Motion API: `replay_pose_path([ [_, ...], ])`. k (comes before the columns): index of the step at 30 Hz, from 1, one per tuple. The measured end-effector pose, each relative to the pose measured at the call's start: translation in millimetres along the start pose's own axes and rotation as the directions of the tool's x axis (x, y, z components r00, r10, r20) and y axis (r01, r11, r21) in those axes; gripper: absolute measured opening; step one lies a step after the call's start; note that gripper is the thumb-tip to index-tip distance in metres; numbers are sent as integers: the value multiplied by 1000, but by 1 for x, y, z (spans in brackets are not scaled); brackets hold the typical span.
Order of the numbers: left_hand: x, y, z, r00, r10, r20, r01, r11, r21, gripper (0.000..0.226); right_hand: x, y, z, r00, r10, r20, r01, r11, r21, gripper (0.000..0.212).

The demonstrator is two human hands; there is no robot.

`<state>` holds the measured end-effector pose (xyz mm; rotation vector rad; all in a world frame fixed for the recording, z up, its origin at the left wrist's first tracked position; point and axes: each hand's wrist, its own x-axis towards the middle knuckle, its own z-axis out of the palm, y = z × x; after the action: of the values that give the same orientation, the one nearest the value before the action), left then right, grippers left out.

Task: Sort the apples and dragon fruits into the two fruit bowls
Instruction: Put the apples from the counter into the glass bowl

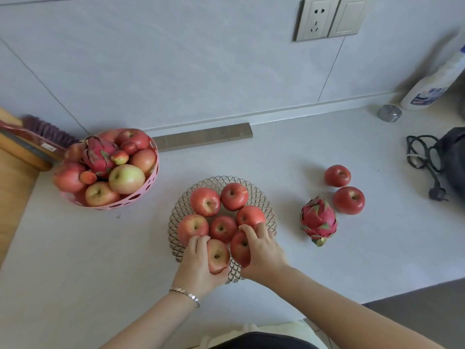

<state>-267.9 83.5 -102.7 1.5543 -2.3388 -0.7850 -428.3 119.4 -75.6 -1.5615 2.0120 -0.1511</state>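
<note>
Pale grey countertop (327,268): my left hand (198,265) and right hand (261,250) each clasp a red apple at six o'clock in the clear lattice glass bowl (270,212), filling its rim gap; pink dragon fruit (318,220) waits at three o'clock, another in the pink perforated bowl (153,172) at ten.

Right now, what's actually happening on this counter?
A person is setting apples into the lattice bowl: the left hand grips one apple, the right hand another, both at the near rim. Five apples already sit inside. Two apples and a dragon fruit wait on the counter; the pink bowl holds mixed fruit.
</note>
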Motion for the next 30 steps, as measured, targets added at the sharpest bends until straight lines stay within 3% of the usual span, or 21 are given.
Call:
replay_pose_path([
  [6,-5,3,-11,999,-22,40,11,965,261,85,-4,2,2,999,38,14,-38,999,-22,79],
  [13,-3,-2,-15,995,-49,89,35,987,159,73,3,5,-8,996,-19,91,24,998,-52,82],
  [18,-2,-3,-1,997,0,74,-24,946,325,98,3,-4,0,996,6,88,7,989,-150,82],
  [22,0,-1,-2,999,30,24,-36,932,362,100,0,-12,7,997,55,56,-44,982,-182,81],
  [26,4,-6,-2,999,21,41,-32,962,270,91,0,-14,13,998,68,4,-66,986,-151,89],
  [30,4,-4,-9,996,-38,81,31,996,85,79,-3,-9,8,996,58,66,-53,995,-80,97],
])
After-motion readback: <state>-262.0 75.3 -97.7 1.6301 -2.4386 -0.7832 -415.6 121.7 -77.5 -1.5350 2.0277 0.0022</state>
